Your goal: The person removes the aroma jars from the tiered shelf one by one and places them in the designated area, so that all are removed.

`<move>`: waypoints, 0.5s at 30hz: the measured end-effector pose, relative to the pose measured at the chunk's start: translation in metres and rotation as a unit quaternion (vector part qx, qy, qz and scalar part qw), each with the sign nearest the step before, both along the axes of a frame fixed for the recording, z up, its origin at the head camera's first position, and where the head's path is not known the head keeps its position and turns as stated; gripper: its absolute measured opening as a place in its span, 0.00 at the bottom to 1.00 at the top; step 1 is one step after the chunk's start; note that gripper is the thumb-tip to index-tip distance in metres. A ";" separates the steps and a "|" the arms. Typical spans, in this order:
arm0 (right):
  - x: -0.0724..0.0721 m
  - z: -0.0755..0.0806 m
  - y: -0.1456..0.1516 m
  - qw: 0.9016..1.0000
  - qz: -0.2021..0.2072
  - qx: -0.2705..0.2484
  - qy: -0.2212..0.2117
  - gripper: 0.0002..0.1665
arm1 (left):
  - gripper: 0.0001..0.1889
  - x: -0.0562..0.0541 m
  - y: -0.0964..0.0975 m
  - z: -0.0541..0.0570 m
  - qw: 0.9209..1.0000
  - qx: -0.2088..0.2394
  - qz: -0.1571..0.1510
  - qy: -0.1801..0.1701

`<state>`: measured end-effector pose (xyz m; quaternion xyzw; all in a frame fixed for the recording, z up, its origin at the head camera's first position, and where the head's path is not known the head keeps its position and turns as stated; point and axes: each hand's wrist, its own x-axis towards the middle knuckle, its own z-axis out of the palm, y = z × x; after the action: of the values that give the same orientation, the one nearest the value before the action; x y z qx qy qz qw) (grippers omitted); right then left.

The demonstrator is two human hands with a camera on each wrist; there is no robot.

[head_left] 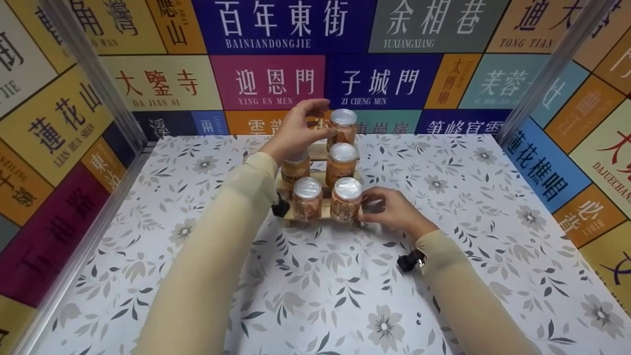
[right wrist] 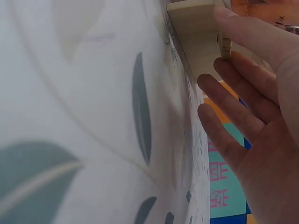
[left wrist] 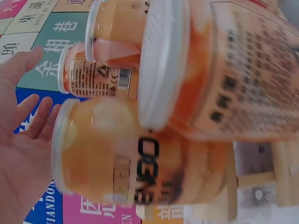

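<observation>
Fingers spread and gripping nothing, a left hand point(head_left: 296, 129) curves beside the rear jar point(head_left: 344, 118); the right hand point(head_left: 398, 213), fingers nearly straight, touches the end of the wooden rack point(right wrist: 194, 23). Five jars point(head_left: 308, 203) stand upright on it atop the counter point(head_left: 458, 212). Loading looks nearly complete (the rear tier is partly hidden), with perhaps one jar left.

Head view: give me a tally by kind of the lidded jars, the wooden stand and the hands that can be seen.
Lidded jars: 5
Wooden stand: 1
Hands, left hand and right hand: 2
Total: 8
</observation>
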<state>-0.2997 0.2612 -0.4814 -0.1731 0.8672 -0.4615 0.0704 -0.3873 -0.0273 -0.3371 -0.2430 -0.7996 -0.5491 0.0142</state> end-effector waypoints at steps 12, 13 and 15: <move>-0.002 -0.003 0.002 1.000 0.009 0.005 0.026 0.32 | 0.37 -0.018 0.023 -0.004 0.998 0.024 -0.016 -0.049; -0.002 -0.003 0.002 1.000 0.010 0.005 0.025 0.32 | 0.37 -0.019 0.024 -0.004 0.998 0.029 -0.017 -0.061; -0.002 -0.002 0.002 1.000 0.010 0.004 0.023 0.33 | 0.38 -0.020 0.027 -0.004 0.996 0.033 -0.013 -0.079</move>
<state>-0.3018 0.2633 -0.4834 -0.1924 0.8688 -0.4528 0.0559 -0.4069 -0.0003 -0.3406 -0.2089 -0.7765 -0.5925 -0.0485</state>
